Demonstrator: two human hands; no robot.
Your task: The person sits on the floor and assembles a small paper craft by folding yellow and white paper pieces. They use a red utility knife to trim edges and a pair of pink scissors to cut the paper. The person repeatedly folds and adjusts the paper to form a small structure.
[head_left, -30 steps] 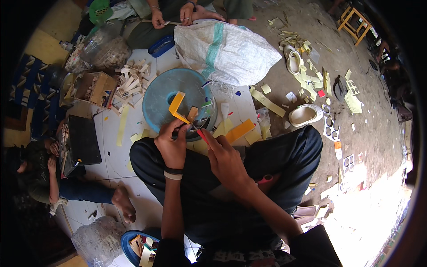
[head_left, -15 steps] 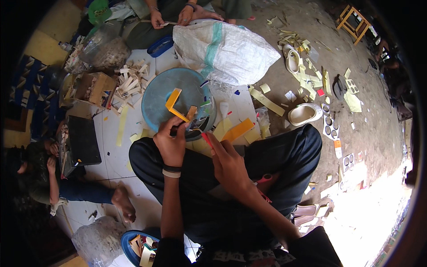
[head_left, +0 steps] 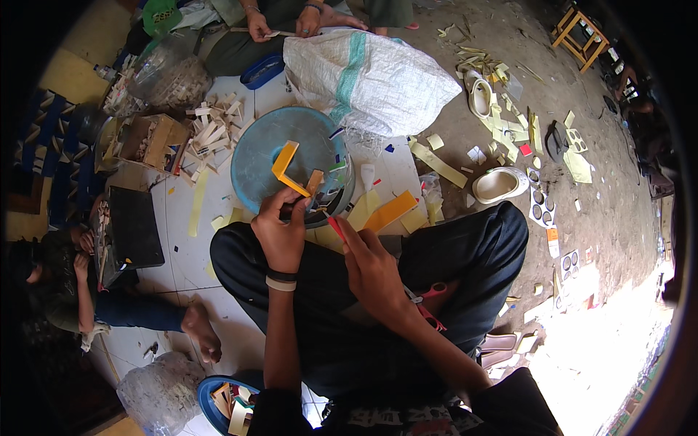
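Observation:
My left hand [head_left: 282, 236] is closed around the lower end of a yellow and wooden angled piece [head_left: 285, 163], its bent arms standing up over a round blue-grey tub [head_left: 251, 156]. A small brown wooden block [head_left: 314, 182] shows at the same end; whether it is joined on cannot be made out. In my right hand [head_left: 374, 272] is a red-handled tool [head_left: 336, 227] with a thin tip, pointing toward my left fingertips; its exact kind is unclear. Red-handled scissors [head_left: 435, 291] lie on my lap beside my right forearm. A yellow-orange strip [head_left: 392, 211] rests beyond my right hand.
A white woven sack [head_left: 378, 80] lies behind the tub, near another person's hands [head_left: 280, 27]. At the left are a wood-strip pile [head_left: 214, 131], a wooden box [head_left: 149, 142] and a seated person [head_left: 73, 283]. Pale clogs [head_left: 500, 186] and scraps lie at right.
My right hand and the red-handled tool have shifted very slightly. More of the scissors on my lap shows now. My left hand keeps its hold on the angled piece.

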